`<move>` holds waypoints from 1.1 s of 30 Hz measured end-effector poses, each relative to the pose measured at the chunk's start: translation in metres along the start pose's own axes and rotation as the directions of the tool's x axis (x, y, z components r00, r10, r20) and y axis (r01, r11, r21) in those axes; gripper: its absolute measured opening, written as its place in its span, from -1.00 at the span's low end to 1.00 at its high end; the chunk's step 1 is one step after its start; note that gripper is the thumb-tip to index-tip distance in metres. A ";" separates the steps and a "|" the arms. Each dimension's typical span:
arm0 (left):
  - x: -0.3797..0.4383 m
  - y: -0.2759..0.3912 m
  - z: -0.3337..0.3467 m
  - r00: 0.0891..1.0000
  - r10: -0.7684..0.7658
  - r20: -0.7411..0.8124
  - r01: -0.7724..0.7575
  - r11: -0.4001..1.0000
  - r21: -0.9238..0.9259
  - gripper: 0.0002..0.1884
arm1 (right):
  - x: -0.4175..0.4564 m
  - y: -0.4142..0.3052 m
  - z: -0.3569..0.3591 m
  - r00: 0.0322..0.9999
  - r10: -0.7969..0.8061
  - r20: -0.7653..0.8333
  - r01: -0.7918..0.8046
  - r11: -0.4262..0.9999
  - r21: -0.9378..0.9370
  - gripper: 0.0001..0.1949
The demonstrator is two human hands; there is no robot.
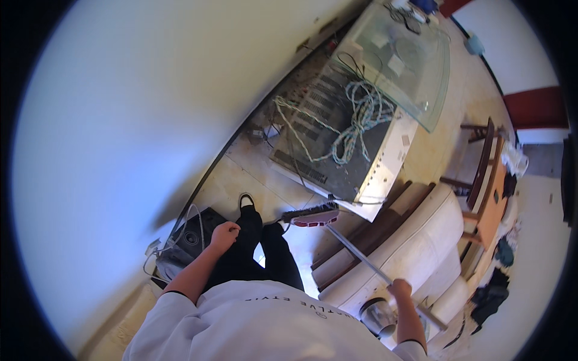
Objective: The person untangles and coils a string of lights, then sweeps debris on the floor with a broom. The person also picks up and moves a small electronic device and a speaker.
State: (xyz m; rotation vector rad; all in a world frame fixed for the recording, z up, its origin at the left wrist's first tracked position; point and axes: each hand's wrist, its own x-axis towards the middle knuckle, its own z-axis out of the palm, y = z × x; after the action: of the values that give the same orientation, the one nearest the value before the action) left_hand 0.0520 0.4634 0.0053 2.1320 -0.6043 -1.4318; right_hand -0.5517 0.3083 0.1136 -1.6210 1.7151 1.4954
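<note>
My right hand (399, 288) is closed around the metal handle of a broom (356, 252), low at the right. The broom's head (314, 215), pinkish with dark bristles, is raised near my legs, beside the near corner of a metal cabinet (311, 131). On the left, my left hand (226, 234) hangs over my thigh with its fingers curled; whether it holds anything small cannot be told. A black speaker box (192, 237) with a pale cable stands on the floor beside that hand.
A bundled rope (356, 122) lies on the cabinet, with a glass tabletop (397, 58) beyond it. To the right are a cream sofa (406, 243), a clear bin (378, 316) and a wooden table (492, 194). Debris and a white adapter (272, 131) lie along the wall.
</note>
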 end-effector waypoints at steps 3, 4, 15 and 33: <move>0.007 -0.007 0.002 0.999 0.040 0.016 -0.040 0.998 -0.038 -0.85 | -0.040 -0.013 -0.013 0.999 -0.034 0.015 0.033 0.999 0.018 -0.56; 0.007 -0.010 0.000 0.999 0.033 0.005 -0.032 0.997 -0.070 -0.85 | -0.047 -0.020 -0.020 0.999 -0.046 0.025 0.045 0.999 0.010 -0.55; 0.006 -0.023 -0.082 0.986 -0.005 -0.168 -0.042 0.961 -0.272 -0.86 | -0.118 -0.195 -0.126 0.943 -0.302 -0.139 0.317 0.943 0.102 -0.60; 0.012 -0.014 -0.128 0.993 0.066 -0.096 -0.104 0.866 -0.490 -0.85 | -0.169 -0.362 -0.190 0.868 -0.435 -0.241 0.491 0.826 0.276 -0.74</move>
State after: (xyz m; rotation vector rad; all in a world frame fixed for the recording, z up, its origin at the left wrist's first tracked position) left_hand 0.1767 0.4870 0.0289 1.7186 -0.2566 -1.2812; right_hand -0.1118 0.3109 0.1644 -1.8415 1.4046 0.8111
